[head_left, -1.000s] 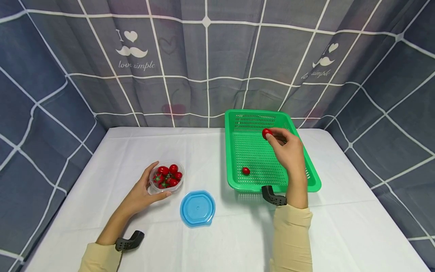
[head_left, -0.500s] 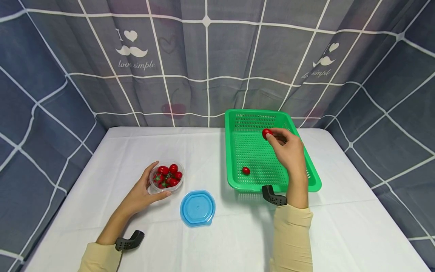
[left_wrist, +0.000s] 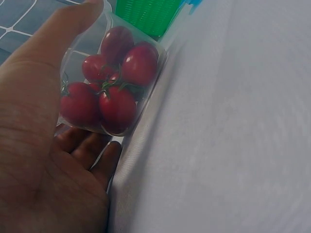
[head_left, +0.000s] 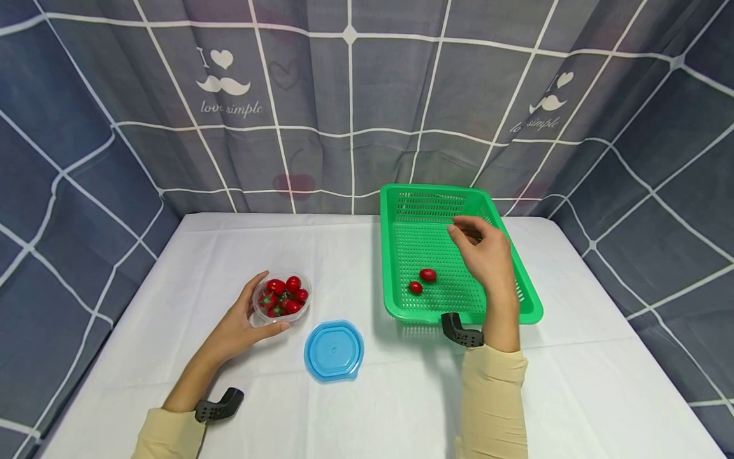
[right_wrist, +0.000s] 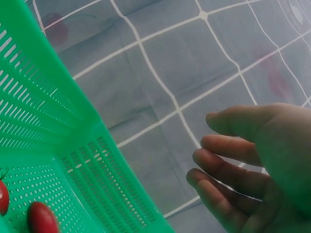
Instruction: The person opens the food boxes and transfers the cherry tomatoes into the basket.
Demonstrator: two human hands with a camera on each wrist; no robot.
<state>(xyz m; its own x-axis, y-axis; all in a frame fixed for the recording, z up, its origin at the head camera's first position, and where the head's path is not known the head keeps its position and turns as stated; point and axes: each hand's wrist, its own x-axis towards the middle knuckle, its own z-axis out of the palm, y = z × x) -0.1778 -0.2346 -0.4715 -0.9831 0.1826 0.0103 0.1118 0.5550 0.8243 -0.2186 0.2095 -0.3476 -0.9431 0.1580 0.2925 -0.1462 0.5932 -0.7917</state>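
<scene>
Right hand empty above basket; left hand grips tub.

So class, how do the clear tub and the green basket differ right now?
The clear tub is small, round and heaped with tomatoes; the green basket is large, rectangular, perforated, holding two. The left hand grips the tub; the right hand hovers over the basket. Both sit on the white table.

The grey checked curtain carries white print twice: "I", a heart, a moustache and "love simple", clear at upper left and partly lost in folds at upper right.
</scene>
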